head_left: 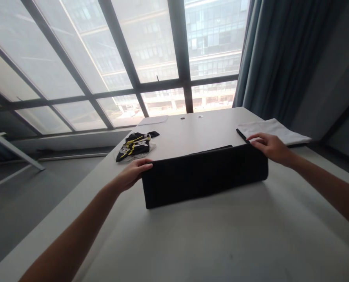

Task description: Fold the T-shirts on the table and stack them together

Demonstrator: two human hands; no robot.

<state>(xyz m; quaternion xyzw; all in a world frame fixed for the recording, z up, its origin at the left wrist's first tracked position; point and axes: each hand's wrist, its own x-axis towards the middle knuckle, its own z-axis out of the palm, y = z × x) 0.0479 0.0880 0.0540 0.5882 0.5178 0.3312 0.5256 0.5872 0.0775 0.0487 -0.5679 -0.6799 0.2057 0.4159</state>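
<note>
Across the tabletop [186, 135] stretches a black panel [204, 176], fingers of the left hand [131, 172] clasping its left end, those of the right hand [270, 148] its right. Beyond its left end lies a black-and-yellow bundle [135, 146].

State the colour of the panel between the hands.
The panel is black, as the head view shows.

Black panel [205, 176] matt; tabletop [192, 231] smooth, faint sheen; curtain [268, 58] cloth; windowpanes [151, 39] glass.
</note>
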